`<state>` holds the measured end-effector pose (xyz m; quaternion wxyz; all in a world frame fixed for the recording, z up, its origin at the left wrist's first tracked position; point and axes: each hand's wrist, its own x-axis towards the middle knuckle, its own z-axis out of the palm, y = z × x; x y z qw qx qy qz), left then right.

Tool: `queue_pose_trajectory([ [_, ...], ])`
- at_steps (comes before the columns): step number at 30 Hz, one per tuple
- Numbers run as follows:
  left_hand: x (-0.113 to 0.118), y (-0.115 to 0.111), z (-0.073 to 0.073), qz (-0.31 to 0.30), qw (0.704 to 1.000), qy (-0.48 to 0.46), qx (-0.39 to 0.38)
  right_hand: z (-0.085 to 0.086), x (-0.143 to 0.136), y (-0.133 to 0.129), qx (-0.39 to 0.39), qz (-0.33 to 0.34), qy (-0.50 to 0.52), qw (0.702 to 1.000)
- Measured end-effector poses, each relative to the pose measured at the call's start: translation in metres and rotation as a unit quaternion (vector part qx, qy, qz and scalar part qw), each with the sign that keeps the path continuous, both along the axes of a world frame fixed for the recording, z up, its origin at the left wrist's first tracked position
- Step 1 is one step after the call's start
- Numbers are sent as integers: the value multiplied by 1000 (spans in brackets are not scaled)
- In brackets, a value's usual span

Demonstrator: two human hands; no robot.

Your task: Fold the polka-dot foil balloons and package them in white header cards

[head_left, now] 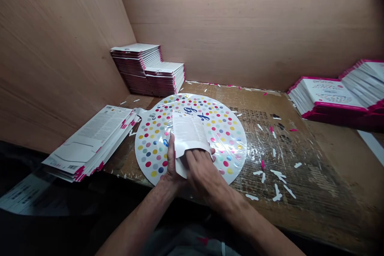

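A white printed paper sleeve (191,133) is held over a round, flat foil balloon (226,140) with coloured dots and blue lettering. My left hand (172,164) wraps around the sleeve from the left and beneath, and some fingertips show at its right edge. The fingers of my right hand (201,168) reach into the sleeve's open near end, so their tips are hidden. Whether those fingers grip anything inside cannot be made out. The balloon lies on the tape-covered cardboard surface (255,124), its tail pointing left.
Flat printed sleeves (90,140) lie piled at the left edge. Stacks of white and pink packets stand at the back left (144,68) and right (336,96). White and pink paper scraps (277,174) litter the cardboard. Wooden panels (240,28) rise behind and left.
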<state>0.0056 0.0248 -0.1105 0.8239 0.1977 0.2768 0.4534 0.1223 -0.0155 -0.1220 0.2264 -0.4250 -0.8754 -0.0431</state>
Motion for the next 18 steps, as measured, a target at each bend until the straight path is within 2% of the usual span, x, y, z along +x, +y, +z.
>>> queue_pose_trajectory([
  [1,-9,3,0,2,997,74,35,-2,4,-9,14,7,-5,1000],
  [2,-18,7,0,6,980,181,78,-7,9,-19,33,5,-7,999],
  [3,-27,9,1,15,945,304,119,-13,15,-28,53,-6,-7,999],
  [5,-39,14,1,48,838,515,175,-26,26,-45,77,-39,-9,996],
  [7,-39,18,1,96,725,635,249,-34,35,-58,66,-44,-3,997],
  [9,-28,19,-2,100,637,660,387,-31,45,-65,56,-14,29,998],
  [11,-12,17,-8,28,537,643,544,-22,54,-68,59,-9,75,995],
  [12,-4,14,-12,-17,502,632,591,-17,60,-68,64,-23,92,993],
  [13,4,9,-15,-49,475,631,612,-13,65,-68,70,-45,99,992],
  [15,15,-1,-20,-66,438,661,605,-8,76,-66,70,-100,85,989],
  [18,23,-15,-24,-44,419,687,593,-11,88,-63,45,-131,54,989],
])
